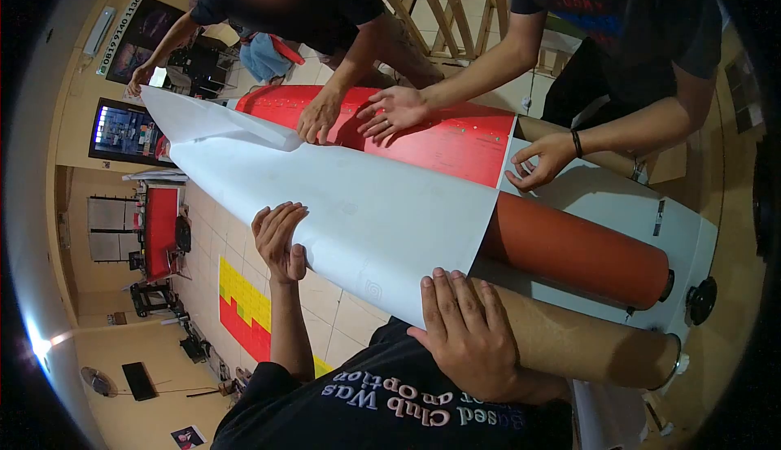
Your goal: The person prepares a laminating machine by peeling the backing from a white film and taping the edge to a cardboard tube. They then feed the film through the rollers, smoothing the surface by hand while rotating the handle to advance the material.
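A wide white sheet (358,198) stretches from the upper left to the middle, its far-left part folded over. My left hand (281,242) is at the sheet's near edge, fingers apart and bent over it, not closed on it. Further right, my right hand (468,328) lies with its fingers flat across the sheet's corner and a brown cardboard roll (586,340). Beyond that roll lies a dark orange roll (578,251). A red sheet (455,145) with small marks shows behind the white one.
One person's hand (321,115) touches the white sheet's far edge; their other hand is at its far-left tip. Another person's two hands (394,115) hover above the red sheet and grey machine surface (618,198). Yellow and red pieces (244,312) lie on the floor.
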`<action>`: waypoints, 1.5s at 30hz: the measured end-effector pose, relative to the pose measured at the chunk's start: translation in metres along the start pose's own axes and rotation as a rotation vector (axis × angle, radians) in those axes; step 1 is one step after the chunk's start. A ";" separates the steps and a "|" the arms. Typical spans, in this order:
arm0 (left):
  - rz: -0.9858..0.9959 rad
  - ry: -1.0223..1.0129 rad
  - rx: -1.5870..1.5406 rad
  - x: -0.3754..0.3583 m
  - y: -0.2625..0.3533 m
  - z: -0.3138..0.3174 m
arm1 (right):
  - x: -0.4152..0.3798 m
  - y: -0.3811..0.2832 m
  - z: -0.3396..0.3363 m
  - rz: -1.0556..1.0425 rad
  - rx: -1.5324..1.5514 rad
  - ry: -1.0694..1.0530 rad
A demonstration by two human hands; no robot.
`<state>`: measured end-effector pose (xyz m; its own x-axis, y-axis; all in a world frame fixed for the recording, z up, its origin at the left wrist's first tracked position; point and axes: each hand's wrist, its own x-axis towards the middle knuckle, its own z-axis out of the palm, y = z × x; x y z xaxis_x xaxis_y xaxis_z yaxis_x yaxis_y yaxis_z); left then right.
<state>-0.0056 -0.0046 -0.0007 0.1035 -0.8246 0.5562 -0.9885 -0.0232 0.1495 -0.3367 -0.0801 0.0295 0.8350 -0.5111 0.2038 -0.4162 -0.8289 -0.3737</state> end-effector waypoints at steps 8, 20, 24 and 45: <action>0.000 -0.002 0.004 0.000 -0.001 0.000 | 0.001 0.000 -0.002 0.012 -0.028 -0.001; 0.002 -0.005 0.001 0.000 0.000 -0.001 | 0.000 -0.001 -0.001 0.018 -0.026 0.019; 0.002 -0.007 0.003 0.000 0.000 0.000 | 0.000 -0.001 -0.002 0.019 -0.024 0.009; -0.005 -0.005 0.006 -0.002 -0.002 -0.001 | 0.001 -0.001 -0.001 0.013 0.001 0.004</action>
<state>-0.0037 -0.0026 -0.0014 0.1075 -0.8273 0.5513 -0.9886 -0.0303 0.1474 -0.3362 -0.0802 0.0313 0.8281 -0.5229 0.2021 -0.4268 -0.8218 -0.3775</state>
